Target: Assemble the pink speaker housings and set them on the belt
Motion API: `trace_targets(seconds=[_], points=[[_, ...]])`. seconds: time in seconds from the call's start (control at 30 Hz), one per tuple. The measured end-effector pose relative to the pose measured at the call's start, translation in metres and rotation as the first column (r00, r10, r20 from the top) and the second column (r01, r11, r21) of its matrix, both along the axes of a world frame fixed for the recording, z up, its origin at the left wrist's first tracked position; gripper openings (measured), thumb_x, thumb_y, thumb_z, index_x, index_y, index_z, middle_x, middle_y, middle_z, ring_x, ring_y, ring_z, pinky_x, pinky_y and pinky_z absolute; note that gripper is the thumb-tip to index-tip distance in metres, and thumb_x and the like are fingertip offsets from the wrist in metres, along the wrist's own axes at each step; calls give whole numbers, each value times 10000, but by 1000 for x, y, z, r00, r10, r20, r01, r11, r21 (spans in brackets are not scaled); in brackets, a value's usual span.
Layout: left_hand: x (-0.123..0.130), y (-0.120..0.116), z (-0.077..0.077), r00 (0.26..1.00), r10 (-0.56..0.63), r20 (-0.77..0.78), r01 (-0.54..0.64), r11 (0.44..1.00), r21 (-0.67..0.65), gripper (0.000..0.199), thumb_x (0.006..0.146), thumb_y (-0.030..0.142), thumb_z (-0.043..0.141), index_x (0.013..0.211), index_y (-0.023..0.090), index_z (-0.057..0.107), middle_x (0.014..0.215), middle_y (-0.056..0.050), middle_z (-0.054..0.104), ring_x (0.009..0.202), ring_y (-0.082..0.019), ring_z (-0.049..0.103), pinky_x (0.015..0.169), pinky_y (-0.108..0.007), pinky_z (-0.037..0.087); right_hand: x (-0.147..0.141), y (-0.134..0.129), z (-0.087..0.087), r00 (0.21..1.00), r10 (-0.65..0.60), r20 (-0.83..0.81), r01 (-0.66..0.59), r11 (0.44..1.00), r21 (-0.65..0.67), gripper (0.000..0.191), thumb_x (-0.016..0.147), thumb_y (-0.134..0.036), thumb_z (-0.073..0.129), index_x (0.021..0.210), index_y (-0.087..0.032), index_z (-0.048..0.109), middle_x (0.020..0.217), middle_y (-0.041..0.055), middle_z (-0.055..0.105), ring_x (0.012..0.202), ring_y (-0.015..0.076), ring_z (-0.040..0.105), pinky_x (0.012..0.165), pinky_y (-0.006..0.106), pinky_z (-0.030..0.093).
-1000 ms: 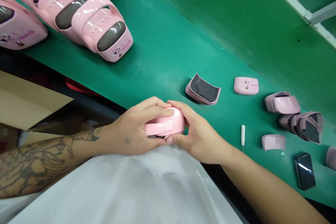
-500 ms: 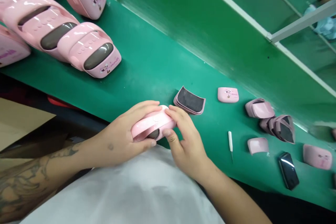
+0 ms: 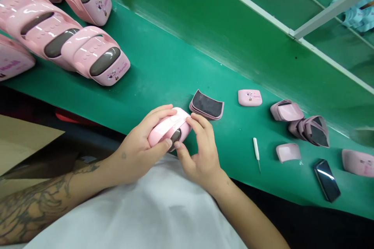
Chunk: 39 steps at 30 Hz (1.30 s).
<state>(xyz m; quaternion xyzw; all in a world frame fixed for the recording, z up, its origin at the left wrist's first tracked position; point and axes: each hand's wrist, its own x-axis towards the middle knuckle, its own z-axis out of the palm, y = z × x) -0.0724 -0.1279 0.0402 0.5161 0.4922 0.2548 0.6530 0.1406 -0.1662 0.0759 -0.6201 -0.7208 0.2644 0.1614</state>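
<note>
Both hands hold a glossy pink plastic housing [image 3: 167, 127] with a raised strap-like handle and a dark oval window, close to my white-clothed front. My left hand [image 3: 146, 144] wraps its left end, the thumb beside the window. My right hand [image 3: 201, 149] grips the right end, fingertips on top and thumb low near the window. Part of the housing is hidden by my fingers. Just beyond it lies a stack of curved, pink-edged dark pads [image 3: 207, 105]. Farther right is a small pink printed cover [image 3: 249, 97].
Similar pink housings [image 3: 106, 60] stand in a row at upper left. On the green bench [image 3: 163, 74] at right lie a white-handled screwdriver [image 3: 256, 148], stacked curved pieces [image 3: 309, 130], a single pink piece [image 3: 288, 152], a black phone [image 3: 327, 179] and another printed cover [image 3: 358, 162].
The housing is turned slightly so more of its dark window shows. My right thumb has moved left and lower along it. The camera view has shifted a little.
</note>
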Motion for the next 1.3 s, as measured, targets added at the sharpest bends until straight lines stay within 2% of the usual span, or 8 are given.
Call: trace_targets(seconds=[0.1,0.27,0.43,0.6,0.8,1.03,1.17,1.3], points=[[3,-3,-4,999,27,36,-27,1000,12,552,1061,461,705,1587,305,647,1721,-18,556,1612,-268,540,1314,-357,522,9,7,-3,996,79,-36,-75,994,83,553,992,-358,725,1497,-208,559,1577,137,552,1528,212,557,1304,435,556],[3,5,0,999,-22,25,23,999,-38,590,1066,584,694,1567,272,691,1702,-47,578,1610,-310,541,1340,-421,501,10,16,-3,981,192,-25,-182,957,227,456,1015,-389,716,1418,-208,604,1352,119,664,1356,186,664,1153,384,621],[4,12,6,1000,-23,3,23,995,-93,632,1050,623,699,1565,255,698,1675,-33,609,1598,-299,559,1316,-379,529,7,16,-6,985,163,56,-172,946,276,515,1003,-490,759,1385,-171,628,1301,119,713,1289,178,695,1101,349,614],[7,13,8,999,-5,-39,1,994,-109,686,1052,669,666,1567,217,690,1673,-47,610,1582,-302,579,1326,-390,524,7,17,-8,991,122,57,-134,931,339,365,1014,-431,739,1281,-199,649,1206,82,748,1200,159,723,1032,331,580],[8,12,7,997,-75,-12,75,997,6,580,1085,611,656,1499,212,733,1687,-45,594,1605,-282,555,1358,-389,487,9,29,-4,986,167,8,-161,937,309,196,1013,-260,650,1193,-183,648,1087,62,746,1048,135,693,913,305,565],[10,10,5,999,-45,10,44,996,80,560,1088,583,671,1478,188,745,1650,-77,628,1559,-277,607,1319,-381,539,14,28,-7,981,193,3,-176,891,418,173,955,-148,657,1127,-141,676,1058,66,760,1026,146,718,892,297,592],[9,13,6,996,-86,18,84,989,119,559,1092,549,676,1485,157,745,1644,-89,631,1570,-270,595,1330,-340,517,13,31,-7,984,179,6,-168,911,376,92,976,-211,670,1051,-158,661,963,52,722,928,134,642,811,299,528],[8,11,2,994,-104,26,100,987,124,518,1084,516,704,1507,219,740,1670,-42,612,1587,-253,577,1332,-298,499,15,35,-11,980,195,33,-191,888,419,100,1008,-271,656,995,-172,645,914,39,714,862,132,597,757,310,458]])
